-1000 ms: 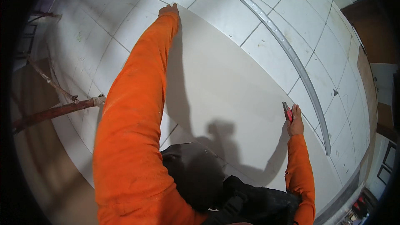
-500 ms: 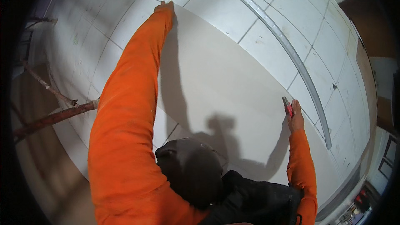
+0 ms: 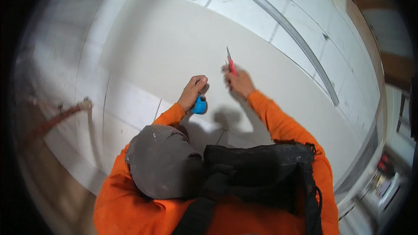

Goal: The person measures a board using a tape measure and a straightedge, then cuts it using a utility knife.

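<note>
A large smooth beige board [image 3: 165,39] lies flat on a white tiled surface [image 3: 130,100]. Over its near part, my left hand [image 3: 191,91] is closed on a blue tape measure [image 3: 199,105], whose case shows below the palm. No drawn-out tape can be made out. To the right, my right hand [image 3: 241,82] grips a red-handled knife [image 3: 231,66] with its thin grey blade pointing away from me. That hand is slightly blurred. Both hands are above the board, a short gap apart; whether either touches it I cannot tell.
Beyond the board's far edge, a long grey metal channel [image 3: 287,28] lies on the tiles. At the left stands a reddish-brown pole [image 3: 56,119], blurred. A black bag [image 3: 257,161] and a grey cap [image 3: 161,161] fill the near middle. Blurred items [image 3: 383,185] sit at the lower right.
My left hand has come back from the board's far left corner, and the tape measure now shows in it. My right hand has moved left from the far edge with the knife.
</note>
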A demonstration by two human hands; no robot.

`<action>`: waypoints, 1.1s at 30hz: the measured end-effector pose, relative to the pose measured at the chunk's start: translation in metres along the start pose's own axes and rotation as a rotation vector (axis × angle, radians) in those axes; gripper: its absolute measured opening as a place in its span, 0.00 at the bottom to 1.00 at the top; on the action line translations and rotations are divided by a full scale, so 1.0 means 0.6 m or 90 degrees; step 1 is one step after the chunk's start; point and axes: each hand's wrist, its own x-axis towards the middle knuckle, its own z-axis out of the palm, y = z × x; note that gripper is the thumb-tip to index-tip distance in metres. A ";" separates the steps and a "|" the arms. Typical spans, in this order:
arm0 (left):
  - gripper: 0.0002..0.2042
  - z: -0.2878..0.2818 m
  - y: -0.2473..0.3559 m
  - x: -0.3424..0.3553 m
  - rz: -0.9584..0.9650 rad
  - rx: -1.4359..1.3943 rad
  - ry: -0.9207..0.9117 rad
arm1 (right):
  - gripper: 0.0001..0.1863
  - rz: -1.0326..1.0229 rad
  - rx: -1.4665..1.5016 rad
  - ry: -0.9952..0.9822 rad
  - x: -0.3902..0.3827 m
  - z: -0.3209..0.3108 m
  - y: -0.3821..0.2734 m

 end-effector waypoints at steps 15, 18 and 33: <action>0.31 -0.096 -0.033 -0.078 0.032 0.143 0.079 | 0.24 -0.151 0.032 -0.113 -0.067 0.139 0.010; 0.22 -0.201 -0.018 -0.052 0.137 0.382 0.589 | 0.22 -0.312 -0.208 -0.016 -0.059 0.069 -0.012; 0.18 -0.144 0.042 -0.111 -0.073 -0.245 -0.082 | 0.24 -0.535 -0.364 -0.229 -0.052 0.123 -0.191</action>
